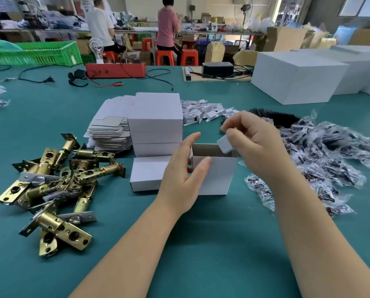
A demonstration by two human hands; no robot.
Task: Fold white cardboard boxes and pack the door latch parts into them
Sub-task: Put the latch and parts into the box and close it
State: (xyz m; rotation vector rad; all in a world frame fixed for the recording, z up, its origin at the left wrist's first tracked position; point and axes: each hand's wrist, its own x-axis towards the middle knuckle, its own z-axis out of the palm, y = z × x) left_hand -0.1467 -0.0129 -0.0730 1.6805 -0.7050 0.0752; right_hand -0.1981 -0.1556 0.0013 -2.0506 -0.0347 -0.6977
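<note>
Far left: a tangled heap of brass door latch parts (57, 186) on the green table (201, 244), not yet packed; just right of that, a stack of flat box blanks (108, 130), then a pile of folded white boxes (156, 123), with one closed box (149, 173) lying in front.

Centre: left hand (185, 171) steadying the left end of the open box (214, 175), fingers straight and relaxed against its wall, thumb on the near face, clenching nothing; box upright, mouth open, nothing visible inside from this angle.

Just right: right hand (257, 145) above the box's far right corner, fingertips pinching a small white cardboard piece (226, 145), apparently a flap or insert, impossible to tell which.

Further right: a spread of clear plastic packets (321, 160) with dark contents, touching nothing in hand.

Likely trouble from here: thin wall buckling under a hard push from the left; cardboard piece creasing crooked or missing its slot if forced at a tilt; box sliding on the smooth table if support slackens; latch parts snagging one another on lifting from the heap.
</note>
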